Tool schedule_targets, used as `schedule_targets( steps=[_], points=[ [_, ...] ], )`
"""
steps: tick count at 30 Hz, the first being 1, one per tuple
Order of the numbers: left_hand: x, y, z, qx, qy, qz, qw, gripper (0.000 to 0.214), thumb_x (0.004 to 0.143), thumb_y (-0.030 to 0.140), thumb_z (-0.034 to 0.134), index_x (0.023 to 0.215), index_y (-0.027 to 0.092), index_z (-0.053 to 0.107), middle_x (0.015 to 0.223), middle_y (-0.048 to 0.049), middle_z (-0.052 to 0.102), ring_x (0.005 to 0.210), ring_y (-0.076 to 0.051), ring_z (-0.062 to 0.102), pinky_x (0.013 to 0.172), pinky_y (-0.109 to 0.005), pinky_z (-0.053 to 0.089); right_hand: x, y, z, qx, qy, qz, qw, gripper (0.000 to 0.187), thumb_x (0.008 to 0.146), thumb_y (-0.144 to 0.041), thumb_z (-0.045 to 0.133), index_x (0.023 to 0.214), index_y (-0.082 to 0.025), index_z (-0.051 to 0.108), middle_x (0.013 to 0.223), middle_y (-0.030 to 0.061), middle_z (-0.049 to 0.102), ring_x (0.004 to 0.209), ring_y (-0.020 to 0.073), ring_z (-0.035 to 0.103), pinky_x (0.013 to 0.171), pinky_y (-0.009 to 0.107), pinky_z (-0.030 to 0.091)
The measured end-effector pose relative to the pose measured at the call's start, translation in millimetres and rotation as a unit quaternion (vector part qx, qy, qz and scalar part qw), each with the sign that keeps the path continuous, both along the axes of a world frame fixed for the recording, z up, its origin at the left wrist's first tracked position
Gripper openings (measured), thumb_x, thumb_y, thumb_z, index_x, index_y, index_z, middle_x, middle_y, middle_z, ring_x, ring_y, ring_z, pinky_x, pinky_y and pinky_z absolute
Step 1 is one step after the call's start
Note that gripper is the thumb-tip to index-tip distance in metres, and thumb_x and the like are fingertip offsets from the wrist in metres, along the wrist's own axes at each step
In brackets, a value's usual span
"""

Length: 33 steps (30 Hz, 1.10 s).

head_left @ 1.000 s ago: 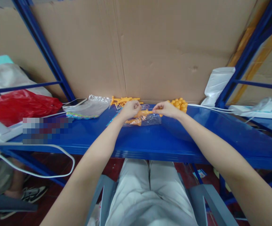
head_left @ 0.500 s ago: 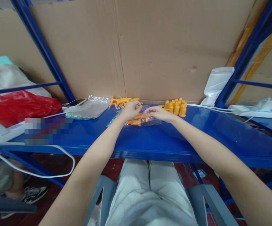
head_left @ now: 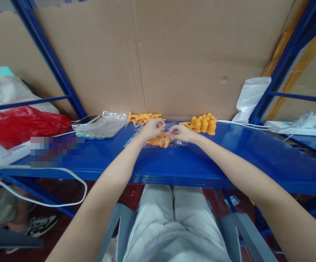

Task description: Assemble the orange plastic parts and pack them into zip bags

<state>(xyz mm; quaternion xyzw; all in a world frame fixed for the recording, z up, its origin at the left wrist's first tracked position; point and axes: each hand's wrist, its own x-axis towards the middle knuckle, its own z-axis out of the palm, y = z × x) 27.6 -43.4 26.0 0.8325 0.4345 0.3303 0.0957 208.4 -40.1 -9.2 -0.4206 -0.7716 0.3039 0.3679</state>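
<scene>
Bag (orange pieces inside) lies between both hands.

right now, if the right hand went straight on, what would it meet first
Most likely the clear bag around the orange pieces, which the right fingers may be touching; depth is unclear.

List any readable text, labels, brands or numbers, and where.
None legible.
Central bag, coloured print: too small.
Bag stack, coloured edge: too small.
Floor card: too blurred.
Cardboard, blue marks at top edge: cut off.
Pixelated patch: obscured.
</scene>
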Motion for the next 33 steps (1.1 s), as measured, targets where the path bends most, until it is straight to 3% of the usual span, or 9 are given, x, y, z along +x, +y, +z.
schedule_targets(
  steps=[5,9,13,17,20,23,27,29,33],
  points=[
    [-1.4,5.1,-2.9,0.009,-0.015,-0.005,1.000,0.013,0.085,0.021,0.051,0.076,0.015,0.059,0.065,0.0004,0.056,0.062,-0.014,0.051,0.062,-0.025,0.037,4.7,-9.7,4.7,-0.087,0.038,0.011,0.995,0.005,0.076,-0.009,0.066,0.078,-0.015,0.066,0.079,0.0028,0.070,0.071,0.0110,0.062,0.076,0.026,0.054],
    [-3.3,10.4,-6.4,0.019,-0.020,-0.005,1.000,0.012,0.084,0.019,0.051,0.077,0.015,0.060,0.066,-0.0001,0.058,0.063,-0.014,0.052,0.062,-0.026,0.038,7.3,-10.4,3.9,-0.112,0.053,0.016,0.992,0.013,0.077,-0.008,0.064,0.086,-0.014,0.071,0.086,0.0041,0.072,0.072,0.0098,0.062,0.081,0.026,0.052],
    [-4.3,15.4,-10.6,0.037,-0.027,-0.008,0.999,0.011,0.084,0.020,0.053,0.077,0.015,0.061,0.067,-0.0002,0.060,0.062,-0.014,0.053,0.063,-0.026,0.039,6.9,-7.8,0.1,-0.097,0.022,0.041,0.994,0.017,0.080,-0.012,0.063,0.092,-0.014,0.075,0.098,0.0060,0.074,0.085,0.0126,0.065,0.090,0.030,0.050],
    [-4.4,19.4,-14.7,0.056,-0.037,-0.014,0.998,0.010,0.083,0.018,0.056,0.074,0.016,0.060,0.063,0.0005,0.058,0.060,-0.014,0.053,0.061,-0.026,0.039,9.2,-5.8,1.7,-0.029,-0.070,0.053,0.996,0.024,0.085,-0.019,0.058,0.100,-0.016,0.077,0.103,0.0052,0.075,0.093,0.0169,0.066,0.091,0.034,0.050],
    [-4.8,20.3,-15.9,0.060,-0.039,-0.025,0.997,0.010,0.083,0.018,0.056,0.074,0.016,0.060,0.059,0.0019,0.055,0.055,-0.013,0.051,0.058,-0.025,0.037,18.6,-3.4,8.6,0.072,-0.186,-0.014,0.980,0.028,0.085,-0.014,0.053,0.097,-0.018,0.078,0.098,0.0044,0.076,0.092,0.0192,0.067,0.088,0.032,0.051],
    [-5.2,19.3,-15.5,0.065,-0.036,-0.023,0.997,0.011,0.084,0.017,0.057,0.073,0.016,0.059,0.057,0.0027,0.053,0.053,-0.012,0.049,0.056,-0.024,0.035,34.7,-0.6,15.8,0.184,-0.260,-0.146,0.937,0.034,0.083,-0.008,0.048,0.099,-0.017,0.077,0.107,0.0086,0.073,0.102,0.0229,0.066,0.094,0.036,0.048],
    [-5.9,19.4,-15.4,0.063,-0.031,-0.014,0.997,0.012,0.084,0.016,0.057,0.072,0.016,0.059,0.055,0.0036,0.051,0.052,-0.011,0.047,0.054,-0.023,0.032,57.1,3.8,15.9,0.195,-0.319,-0.262,0.890,0.032,0.087,-0.013,0.049,0.105,-0.014,0.075,0.114,0.0167,0.069,0.108,0.0305,0.063,0.094,0.044,0.047],
    [-6.7,20.9,-16.2,0.065,-0.031,-0.019,0.997,0.012,0.084,0.016,0.057,0.072,0.016,0.059,0.055,0.0043,0.050,0.051,-0.010,0.046,0.054,-0.023,0.031,64.6,7.0,11.8,0.173,-0.357,-0.267,0.879,0.030,0.087,-0.018,0.052,0.106,-0.014,0.074,0.113,0.0184,0.068,0.108,0.0329,0.062,0.091,0.046,0.047],
    [-8.5,24.0,-17.8,0.067,-0.032,-0.028,0.997,0.012,0.085,0.017,0.058,0.073,0.016,0.059,0.056,0.0041,0.050,0.051,-0.010,0.045,0.056,-0.023,0.031,69.6,13.4,5.8,0.155,-0.396,-0.192,0.885,0.030,0.084,-0.018,0.053,0.104,-0.016,0.075,0.108,0.0160,0.070,0.104,0.0322,0.063,0.088,0.047,0.048]
  ],
)
